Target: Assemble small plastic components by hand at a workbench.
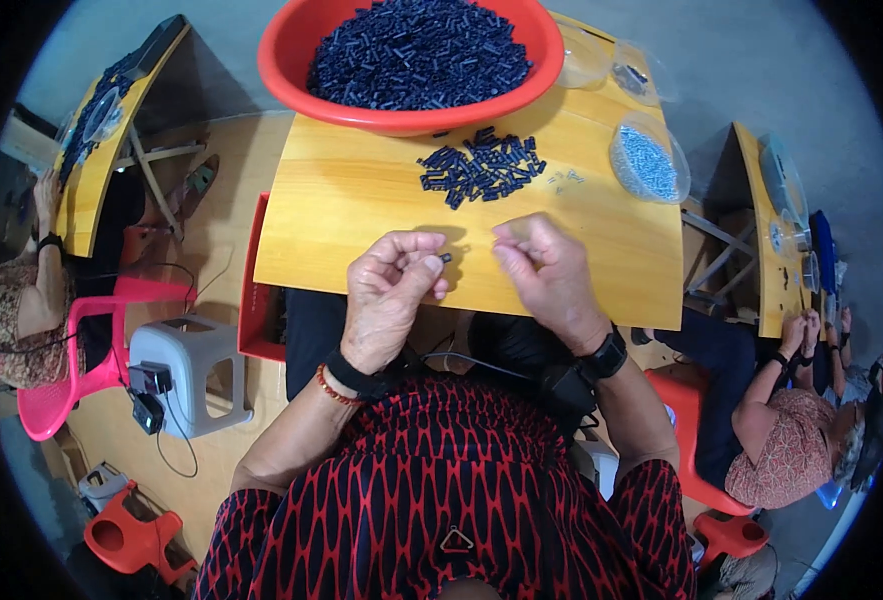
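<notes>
Over the near part of the yellow table [361, 215], my left hand [386, 290] pinches a small black tube-shaped piece [446, 257] between thumb and fingers. To its right is my right hand [553, 278], its thumb and fingertips drawn together and slightly blurred. Whatever it may hold is too small to make out. Beyond both hands lies a loose pile of small dark tube-shaped pieces [481, 168]. A few tiny pale pieces [564, 180] are scattered just right of that pile.
A large red basin [411, 122] heaped with dark pieces stands at the far edge. A clear tub of small light-blue pieces [646, 163] sits at the right, with clear containers [633, 82] behind. People work at tables on both sides. A grey stool [186, 350] stands left.
</notes>
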A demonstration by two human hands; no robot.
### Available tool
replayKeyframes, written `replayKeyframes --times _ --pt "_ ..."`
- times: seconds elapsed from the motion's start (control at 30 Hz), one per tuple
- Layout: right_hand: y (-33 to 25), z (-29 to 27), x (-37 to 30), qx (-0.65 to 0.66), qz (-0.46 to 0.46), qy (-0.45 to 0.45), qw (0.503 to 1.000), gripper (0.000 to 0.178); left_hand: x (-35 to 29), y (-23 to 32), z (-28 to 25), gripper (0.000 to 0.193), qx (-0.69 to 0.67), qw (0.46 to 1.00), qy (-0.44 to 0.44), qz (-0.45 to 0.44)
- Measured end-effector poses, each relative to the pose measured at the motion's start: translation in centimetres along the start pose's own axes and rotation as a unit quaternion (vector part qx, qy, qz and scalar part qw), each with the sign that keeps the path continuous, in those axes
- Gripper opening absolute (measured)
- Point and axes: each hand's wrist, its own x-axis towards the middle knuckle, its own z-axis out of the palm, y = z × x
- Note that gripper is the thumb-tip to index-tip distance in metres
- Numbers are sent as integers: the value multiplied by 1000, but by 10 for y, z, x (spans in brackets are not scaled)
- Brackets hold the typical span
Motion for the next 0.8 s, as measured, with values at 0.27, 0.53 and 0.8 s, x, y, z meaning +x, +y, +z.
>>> replayKeyframes --times 0.27,0.53,0.8 --pt "42 -67 25 -231 16 223 947 10 3 -3 -5 11 -1 999 -32 24" --pt "38 -52 42 -332 31 154 930 15 2 -1 -5 9 -3 1000 -16 2" --pt "32 -49 31 -361 -8 134 923 13 2 -1 -6 10 0 1000 -27 16"
